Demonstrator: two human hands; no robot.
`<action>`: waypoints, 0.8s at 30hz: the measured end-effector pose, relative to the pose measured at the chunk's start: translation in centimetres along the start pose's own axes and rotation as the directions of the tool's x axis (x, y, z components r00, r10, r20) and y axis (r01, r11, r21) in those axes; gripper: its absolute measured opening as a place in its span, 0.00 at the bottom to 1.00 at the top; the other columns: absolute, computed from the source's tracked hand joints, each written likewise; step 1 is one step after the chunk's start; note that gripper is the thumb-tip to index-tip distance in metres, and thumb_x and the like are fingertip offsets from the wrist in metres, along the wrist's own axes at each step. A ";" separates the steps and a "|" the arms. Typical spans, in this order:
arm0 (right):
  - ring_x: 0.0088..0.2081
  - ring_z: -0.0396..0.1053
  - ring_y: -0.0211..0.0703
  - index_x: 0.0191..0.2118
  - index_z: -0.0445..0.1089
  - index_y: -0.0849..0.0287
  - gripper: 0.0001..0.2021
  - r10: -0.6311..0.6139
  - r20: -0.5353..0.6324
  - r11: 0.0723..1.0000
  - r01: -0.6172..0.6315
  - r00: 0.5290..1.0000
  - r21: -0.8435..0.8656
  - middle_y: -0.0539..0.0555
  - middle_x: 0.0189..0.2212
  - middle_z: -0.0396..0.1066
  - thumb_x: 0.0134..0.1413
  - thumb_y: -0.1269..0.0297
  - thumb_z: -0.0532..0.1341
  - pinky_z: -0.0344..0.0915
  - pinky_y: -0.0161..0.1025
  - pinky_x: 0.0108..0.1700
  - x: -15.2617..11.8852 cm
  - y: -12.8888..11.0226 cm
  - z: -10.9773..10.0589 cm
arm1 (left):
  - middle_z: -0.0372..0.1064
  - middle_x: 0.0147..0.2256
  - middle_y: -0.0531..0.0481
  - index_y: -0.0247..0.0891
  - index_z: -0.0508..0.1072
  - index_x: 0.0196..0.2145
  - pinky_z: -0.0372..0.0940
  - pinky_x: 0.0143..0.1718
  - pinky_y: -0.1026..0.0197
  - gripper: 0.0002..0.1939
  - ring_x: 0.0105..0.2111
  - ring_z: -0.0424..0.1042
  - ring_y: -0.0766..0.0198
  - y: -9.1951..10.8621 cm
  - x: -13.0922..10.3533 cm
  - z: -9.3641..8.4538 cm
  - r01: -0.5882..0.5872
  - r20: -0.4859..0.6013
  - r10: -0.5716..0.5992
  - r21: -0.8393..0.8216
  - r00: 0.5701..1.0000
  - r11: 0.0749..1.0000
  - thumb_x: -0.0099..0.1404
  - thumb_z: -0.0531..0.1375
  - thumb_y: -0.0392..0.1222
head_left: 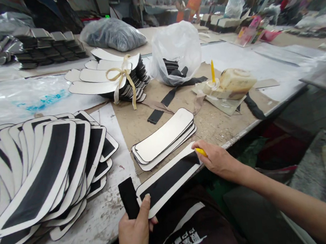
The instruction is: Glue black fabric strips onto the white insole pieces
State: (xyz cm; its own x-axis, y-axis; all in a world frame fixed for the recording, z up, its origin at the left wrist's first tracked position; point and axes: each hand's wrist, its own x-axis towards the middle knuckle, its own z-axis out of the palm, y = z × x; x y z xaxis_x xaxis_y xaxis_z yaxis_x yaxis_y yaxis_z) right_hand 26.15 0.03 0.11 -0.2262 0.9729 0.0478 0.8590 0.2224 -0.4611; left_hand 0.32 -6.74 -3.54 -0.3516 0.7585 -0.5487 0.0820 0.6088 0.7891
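The left hand's fingers pinch the curved white panel at its near end; the right hand's fingers close round a yellow stick at the panel's far end.

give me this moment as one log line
left hand: pinching black-centered white curved panel | right hand: at panel's far end, with yellow tool | beside: plain white panels

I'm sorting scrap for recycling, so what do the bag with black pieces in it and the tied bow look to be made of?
The bag: probably thin plastic film, semi-clear, with crinkles and soft highlights.

The bow: likely woven fabric tape, matte beige, judging by its soft, flat loops.
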 end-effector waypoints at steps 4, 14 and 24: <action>0.33 0.67 0.43 0.41 0.64 0.59 0.14 0.096 0.038 0.989 -0.100 0.995 0.112 0.54 0.32 0.69 0.64 0.57 0.45 0.61 0.38 0.36 0.3 0.2 -0.4 | 0.62 0.12 0.49 0.36 0.66 0.13 0.54 0.21 0.61 0.26 0.16 0.59 0.63 0.0 0.0 -0.1 -0.009 0.020 0.009 0.006 1.000 1.000 0.48 0.63 0.63; 0.35 0.67 0.45 0.35 0.67 0.60 0.05 0.059 0.012 0.997 -0.058 0.998 -0.043 0.55 0.32 0.70 0.57 0.67 0.55 0.61 0.38 0.39 -0.4 -0.2 0.1 | 0.62 0.11 0.49 0.36 0.66 0.13 0.54 0.20 0.61 0.26 0.15 0.59 0.63 0.2 0.0 0.0 0.003 0.016 -0.003 -0.001 1.000 1.000 0.48 0.63 0.63; 0.30 0.66 0.40 0.32 0.66 0.58 0.06 0.101 -0.040 0.993 -0.098 0.994 0.059 0.50 0.27 0.68 0.58 0.64 0.56 0.59 0.35 0.34 0.4 -0.8 -1.4 | 0.61 0.12 0.49 0.36 0.66 0.11 0.55 0.20 0.61 0.26 0.16 0.60 0.63 0.2 0.1 -0.1 -0.042 0.052 0.042 0.007 0.998 0.999 0.49 0.62 0.62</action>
State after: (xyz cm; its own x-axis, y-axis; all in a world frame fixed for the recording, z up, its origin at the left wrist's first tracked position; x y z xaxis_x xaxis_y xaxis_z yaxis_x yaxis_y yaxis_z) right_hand 25.99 0.37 1.73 -0.1199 0.9921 0.0362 0.8487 0.1214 -0.5148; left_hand 0.18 -6.61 -3.36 -0.2986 0.7945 -0.5288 0.1035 0.5778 0.8096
